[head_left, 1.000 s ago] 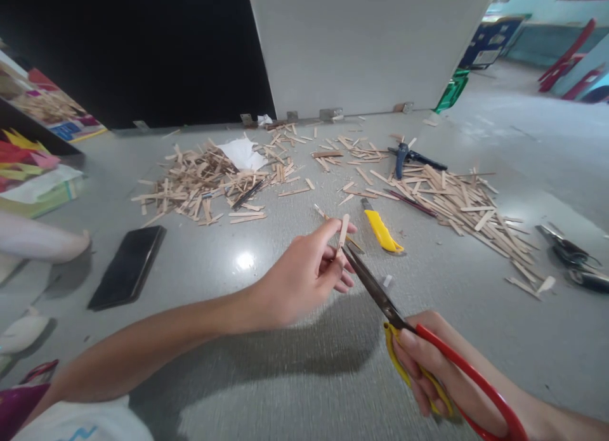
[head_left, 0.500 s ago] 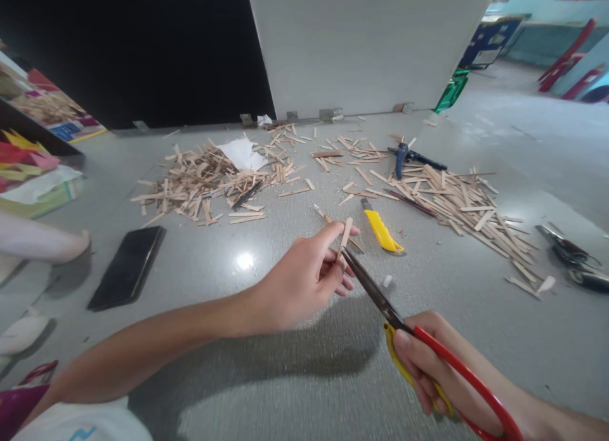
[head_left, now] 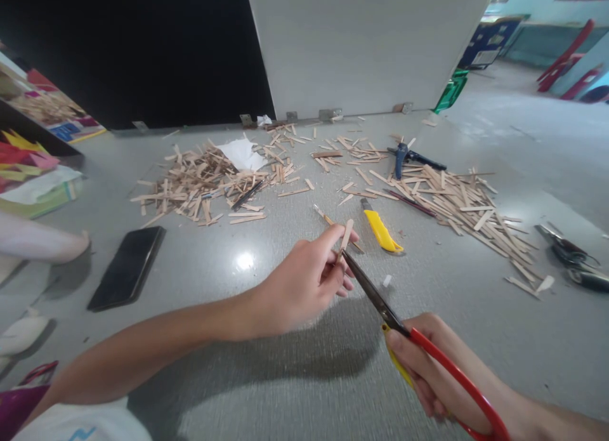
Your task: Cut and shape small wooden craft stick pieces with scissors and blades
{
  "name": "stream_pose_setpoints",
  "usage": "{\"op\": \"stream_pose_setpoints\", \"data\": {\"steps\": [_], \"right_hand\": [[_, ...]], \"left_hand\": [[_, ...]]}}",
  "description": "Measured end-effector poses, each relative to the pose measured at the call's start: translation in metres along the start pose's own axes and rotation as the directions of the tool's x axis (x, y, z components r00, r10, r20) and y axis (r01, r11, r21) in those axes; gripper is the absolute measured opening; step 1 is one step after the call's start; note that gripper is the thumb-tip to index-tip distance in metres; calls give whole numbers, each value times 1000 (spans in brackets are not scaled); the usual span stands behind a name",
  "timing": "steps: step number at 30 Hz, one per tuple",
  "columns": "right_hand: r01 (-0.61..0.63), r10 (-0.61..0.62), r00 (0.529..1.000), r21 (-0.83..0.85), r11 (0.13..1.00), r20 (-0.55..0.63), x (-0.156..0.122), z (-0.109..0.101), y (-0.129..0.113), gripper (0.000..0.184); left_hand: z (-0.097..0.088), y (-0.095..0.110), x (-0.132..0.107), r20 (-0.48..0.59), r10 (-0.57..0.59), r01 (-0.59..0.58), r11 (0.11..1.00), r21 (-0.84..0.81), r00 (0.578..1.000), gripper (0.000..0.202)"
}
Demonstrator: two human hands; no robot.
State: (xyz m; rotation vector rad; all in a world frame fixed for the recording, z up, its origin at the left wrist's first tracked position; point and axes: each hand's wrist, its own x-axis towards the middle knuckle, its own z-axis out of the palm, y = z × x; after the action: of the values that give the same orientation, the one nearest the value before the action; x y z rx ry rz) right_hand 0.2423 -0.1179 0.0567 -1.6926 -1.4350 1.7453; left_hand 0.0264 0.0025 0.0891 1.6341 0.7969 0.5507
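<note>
In the head view, the left hand [head_left: 304, 279] pinches a thin wooden stick [head_left: 347, 235] between thumb and fingers, raised tilted above the middle of the grey surface [head_left: 266, 390]. The grip of the right hand [head_left: 442, 387] is closed around the red and yellow handles of the scissors [head_left: 373, 294], whose blade tips meet the lower part of the stick, by the left thumb. A slender rod [head_left: 328, 218] with a pale tip lies partly hidden behind the left hand, and just right of it is a yellow cutter [head_left: 380, 230]. Farther back, toward the left edge, spreads a heap of sticks [head_left: 190, 174] with white paper [head_left: 242, 153] on it; toward the right edge lies a second pile [head_left: 457, 197], a dark blue tool [head_left: 401, 160] at its upper end. A dark phone [head_left: 127, 266] rests near the left edge. Along the far edge stand a black panel [head_left: 143, 54] and a white panel [head_left: 366, 47]. Near the far left corner, a printed item [head_left: 71, 131] shows blue shapes that may be lettering, too blurred to read; beyond the far right corner, a blue crate [head_left: 490, 38] bears a white label [head_left: 488, 57], equally unreadable. White cloth [head_left: 90, 422] at the lower left carries a blue zigzag.
</note>
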Motion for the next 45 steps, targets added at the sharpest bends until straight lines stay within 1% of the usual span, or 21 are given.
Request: {"op": "stream_pose_setpoints", "data": {"steps": [3, 6, 10, 13, 16, 19, 21, 23, 25, 28, 30, 32, 34, 36, 39, 43, 45], "right_hand": [[8, -8, 1000, 20, 1000, -12, 2, 1, -1, 73], [43, -43, 999, 39, 998, -12, 3, 1, 0, 75], [63, -64, 998, 45, 997, 25, 3, 0, -1, 81], [51, -55, 996, 75, 996, 63, 0, -1, -6, 84], [12, -26, 996, 157, 988, 88, -1, -3, -8, 84], [-38, 16, 995, 221, 975, 103, 1, -3, -6, 81], [-63, 31, 992, 257, 964, 125, 2, -4, -4, 80], [-94, 47, 987, 309, 947, 156, 3, -6, -3, 79], [-106, 51, 984, 336, 936, 170, 5, -8, -2, 77], [-67, 35, 993, 301, 951, 110, 6, -10, -2, 76], [-36, 21, 998, 264, 964, 60, 5, -10, -3, 76], [-3, -8, 999, 242, 970, 43, 3, -9, -5, 77], [37, -49, 998, 245, 969, 42, 1, -8, -7, 77], [50, -64, 997, 268, 962, 44, 0, -7, -9, 76], [56, -68, 997, 246, 968, 37, -2, -6, -10, 75], [42, -59, 994, 182, 982, 89, -1, -8, -11, 77], [29, -45, 995, 171, 985, 89, -1, -8, -11, 78]], "left_hand": [[0, -3, 0, 4, 17, -17, 998, 53, 1000, 20], [-1, -3, 0, 19, 13, -14, 996, 89, 1000, 18], [-4, -5, -1, 22, 55, -59, 977, 206, 998, 20], [-6, -7, -1, 21, 95, -96, 933, 347, 995, 24], [-7, -8, 0, 27, 110, -109, 876, 470, 994, 33], [-9, -6, 1, 43, 99, -106, 833, 542, 994, 40], [-11, -4, 2, 52, 94, -107, 827, 552, 994, 39], [-13, -3, 4, 48, 86, -98, 847, 522, 995, 34], [-14, -3, 5, 37, 51, -62, 897, 439, 998, 28], [-13, -4, 8, 39, -44, 36, 982, 184, 998, 21], [-12, -3, 9, 44, -81, 81, 997, 16, 996, 18], [-11, -2, 9, 42, -91, 93, 993, -72, 995, 19], [-10, -1, 9, 43, -92, 95, 991, -97, 995, 20], [-9, 0, 8, 40, -97, 100, 990, -104, 995, 20], [-7, 2, 7, 27, -96, 99, 989, -109, 995, 19], [-5, 3, 8, 13, -90, 91, 991, -103, 996, 16], [-4, 3, 8, 3, -90, 90, 992, -94, 996, 15]]}}
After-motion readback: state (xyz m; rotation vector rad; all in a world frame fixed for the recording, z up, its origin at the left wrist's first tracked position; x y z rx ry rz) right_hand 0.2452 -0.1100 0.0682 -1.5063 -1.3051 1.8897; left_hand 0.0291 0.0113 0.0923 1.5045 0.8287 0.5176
